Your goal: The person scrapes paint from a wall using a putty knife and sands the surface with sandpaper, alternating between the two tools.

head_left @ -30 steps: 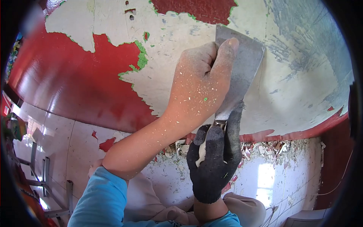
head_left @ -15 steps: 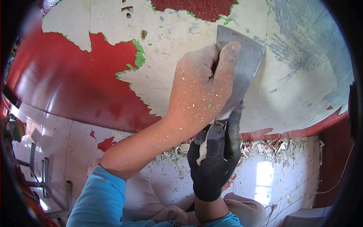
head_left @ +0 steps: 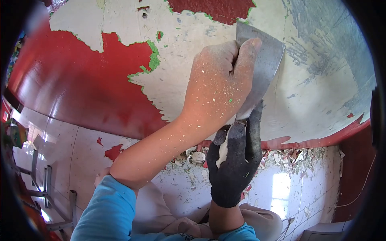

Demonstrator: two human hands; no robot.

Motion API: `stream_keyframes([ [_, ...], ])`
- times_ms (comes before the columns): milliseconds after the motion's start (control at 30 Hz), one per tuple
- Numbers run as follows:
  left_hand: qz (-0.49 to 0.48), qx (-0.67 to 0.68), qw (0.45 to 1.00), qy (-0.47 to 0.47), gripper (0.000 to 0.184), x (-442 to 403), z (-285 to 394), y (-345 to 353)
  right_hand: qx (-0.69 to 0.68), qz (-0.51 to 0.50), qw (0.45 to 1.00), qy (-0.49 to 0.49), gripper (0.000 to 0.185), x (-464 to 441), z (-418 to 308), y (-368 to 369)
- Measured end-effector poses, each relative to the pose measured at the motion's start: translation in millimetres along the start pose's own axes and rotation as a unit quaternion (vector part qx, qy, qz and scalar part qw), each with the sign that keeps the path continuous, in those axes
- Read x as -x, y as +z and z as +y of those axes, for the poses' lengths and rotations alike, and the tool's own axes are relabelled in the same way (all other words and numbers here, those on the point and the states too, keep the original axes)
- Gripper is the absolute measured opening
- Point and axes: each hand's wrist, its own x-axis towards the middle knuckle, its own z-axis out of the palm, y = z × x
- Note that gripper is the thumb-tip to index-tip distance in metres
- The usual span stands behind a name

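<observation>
Scraper (head_left: 263, 60): on the pale part of the wall (head_left: 313, 108), well up from the wall's bottom edge. The wide end points away from that edge. I can't tell if the whole sharp end touches.
Left hand (head_left: 217, 80): bare and dusty, with its thumb on the flat blade and its fingers curled at the blade's side, gripping it. The fingertips are hidden.
Right hand (head_left: 235, 168): in a black glove, wrapped around the handle, with one finger along the blade's neck.
Good hold: the left thumb should press the blade down, and the right hand should give the push. Thumb and fingers should stay back from the sharp end.
Good push: keep the blade low and nearly flat, or a corner may dig in. Short, even pushes should work best.
Red patch (head_left: 213, 9): just past the wide end, with a thin green rim. Sliding the blade under that rim seems the easy way in.
Big red part (head_left: 92, 80): to the left, running down to the wall's bottom edge. Its jagged side has green bits (head_left: 154, 56) too.
Chips (head_left: 295, 156): in a messy row on the floor (head_left: 90, 154), along the wall's bottom edge.
Dust: little specks sit on the left hand and arm, so keeping eyes back is wise.
Metal frame (head_left: 47, 186): far left, well apart from both hands.
</observation>
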Motion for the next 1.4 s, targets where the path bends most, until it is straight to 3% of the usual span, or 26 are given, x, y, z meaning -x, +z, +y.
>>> stream_keyframes([
  [833,0.008,0.003,1.0,0.006,0.047,-8,4,-4,0.025,0.017,0.997,-0.069,0.051,-12,-11,18],
  [933,0.006,0.074,0.997,-0.016,0.048,-14,9,-10,0.034,0.024,0.996,-0.075,0.051,-11,-14,17],
  [1033,-0.014,-0.038,0.999,-0.023,0.045,-6,10,-10,0.077,0.011,0.993,-0.093,0.051,-9,-12,9],
  [1100,0.01,0.032,0.999,-0.011,0.046,1,3,-2,0.156,-0.016,0.982,-0.106,0.051,-7,-8,1],
  [1300,0.001,0.118,0.989,-0.084,0.046,12,-6,-2,0.126,0.0,0.988,-0.084,0.047,0,-8,0],
  [1400,-0.012,0.076,0.994,-0.083,0.047,10,1,-7,0.109,0.004,0.991,-0.083,0.044,-2,-9,10],
])
